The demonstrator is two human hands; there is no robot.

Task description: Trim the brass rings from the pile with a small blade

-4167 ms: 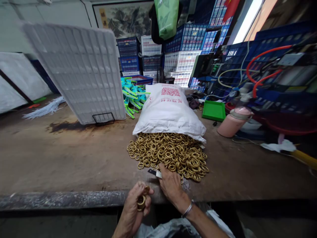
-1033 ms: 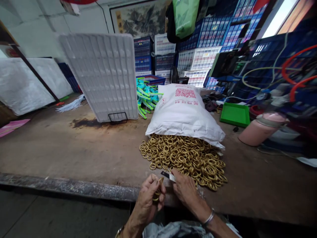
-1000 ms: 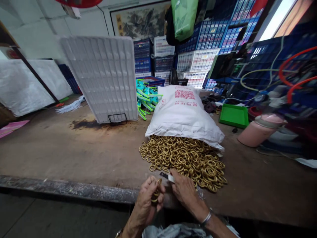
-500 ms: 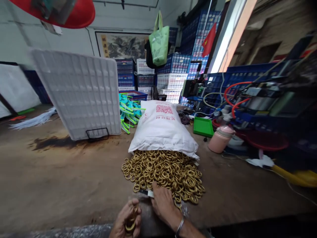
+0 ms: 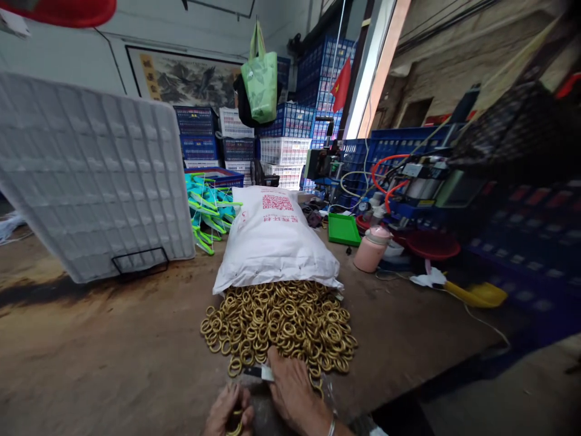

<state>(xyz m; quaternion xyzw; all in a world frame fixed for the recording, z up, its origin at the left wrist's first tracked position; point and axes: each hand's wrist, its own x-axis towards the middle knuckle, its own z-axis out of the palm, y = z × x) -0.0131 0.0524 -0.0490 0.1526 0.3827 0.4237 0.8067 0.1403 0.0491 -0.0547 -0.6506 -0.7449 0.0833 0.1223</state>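
My left hand [image 5: 228, 410] is at the bottom of the view, its fingers curled around gold-coloured rings [image 5: 235, 427]. Just to its right, my right hand [image 5: 293, 383], with a metal bangle [image 5: 332, 426] at the wrist, rests palm down at the near edge of a heap of the same rings [image 5: 281, 321]. Its fingers bend down out of sight, so what they hold is hidden. A small black and white flat object [image 5: 259, 372] lies beside the right hand's thumb side; its kind is unclear. The heap spills from the open mouth of a white woven sack [image 5: 276, 242] with red print.
A white ribbed panel [image 5: 100, 181] stands in a black wire holder on the left of the brown table [image 5: 113, 357]. Green and teal hangers [image 5: 209, 206] lie behind. To the right are a green tray [image 5: 344, 229], a pink flask [image 5: 372, 249] and a machine with orange hoses [image 5: 422, 178].
The view has turned rightward, so the surroundings appear further left. My left hand has rolled over, and its rings show less. My right hand remains at the heap's near edge.
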